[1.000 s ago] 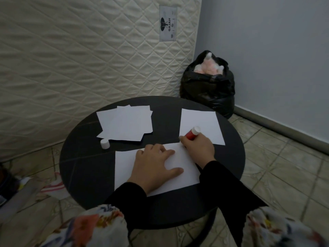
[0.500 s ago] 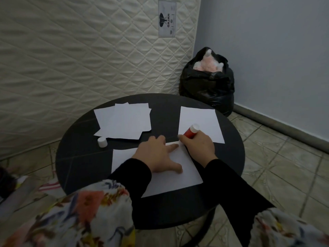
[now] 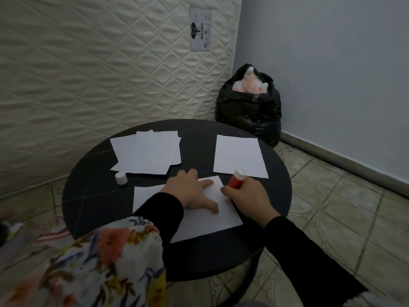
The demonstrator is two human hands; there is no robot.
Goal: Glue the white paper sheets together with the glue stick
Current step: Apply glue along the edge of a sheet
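Observation:
A white paper sheet (image 3: pixel 205 220) lies at the near side of the round black table (image 3: pixel 93 202). My left hand (image 3: pixel 193 191) presses flat on it with spread fingers. My right hand (image 3: pixel 247 197) grips a red glue stick (image 3: pixel 236 179) with a white end, tilted, at the sheet's far right corner. A single white sheet (image 3: pixel 239 156) lies at the table's far right. A loose stack of white sheets (image 3: pixel 147 152) lies at the far left. The white glue cap (image 3: pixel 121 178) stands just in front of that stack.
A quilted mattress (image 3: pixel 99 69) leans upright behind the table. A full black bin bag (image 3: pixel 250 114) stands in the corner by the grey wall. Tiled floor lies to the right; cloth and clutter (image 3: pixel 13 231) lie on the floor at left.
My left hand slid forward on the near sheet toward its far edge. My right hand with the glue stick shifted slightly right along the sheet's corner. The camera view dipped and moved.

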